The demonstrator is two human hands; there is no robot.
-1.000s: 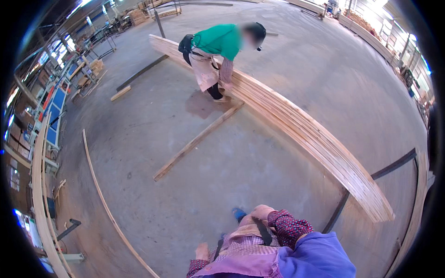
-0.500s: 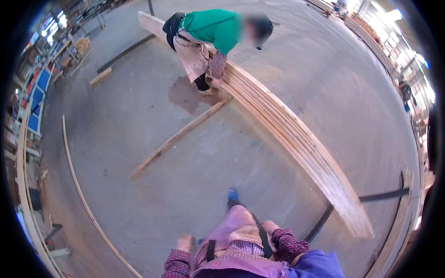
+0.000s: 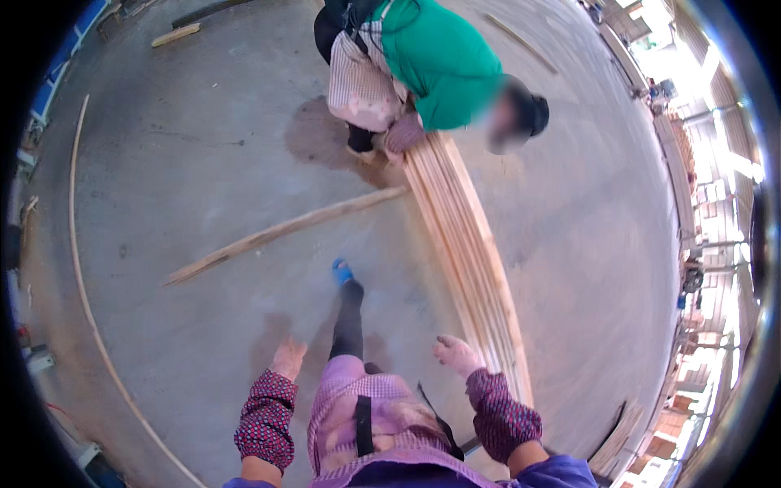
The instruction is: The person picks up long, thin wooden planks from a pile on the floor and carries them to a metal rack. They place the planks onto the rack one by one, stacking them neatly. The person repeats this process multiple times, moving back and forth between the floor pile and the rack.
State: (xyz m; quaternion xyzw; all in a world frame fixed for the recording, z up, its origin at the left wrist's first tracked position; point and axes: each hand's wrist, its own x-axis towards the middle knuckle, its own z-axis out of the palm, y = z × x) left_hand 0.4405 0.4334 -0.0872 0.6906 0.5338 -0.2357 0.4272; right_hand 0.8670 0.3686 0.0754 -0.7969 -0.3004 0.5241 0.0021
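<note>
My left hand (image 3: 289, 358) hangs over the grey floor, a little smeared, its fingers apart with nothing seen in them. My right hand (image 3: 457, 355) is held out beside the left edge of a long stack of wooden boards (image 3: 468, 244), fingers loosely apart and holding nothing. A small gap seems to lie between that hand and the boards. The far part of the stack runs to a co-worker in a green top (image 3: 443, 61), who bends over it. The co-worker's hand (image 3: 394, 154) is at the stack's left side.
A wooden bar (image 3: 285, 232) lies on the floor, reaching from the stack toward the left. A long thin strip (image 3: 81, 268) curves along the left side. My foot in a blue shoe (image 3: 342, 272) is ahead. A short wood piece (image 3: 175, 35) lies far left; more boards (image 3: 617, 435) lie at lower right.
I have stepped nearer the stack and the co-worker. Both my hands have come forward and away from my body. The co-worker still bends over the boards.
</note>
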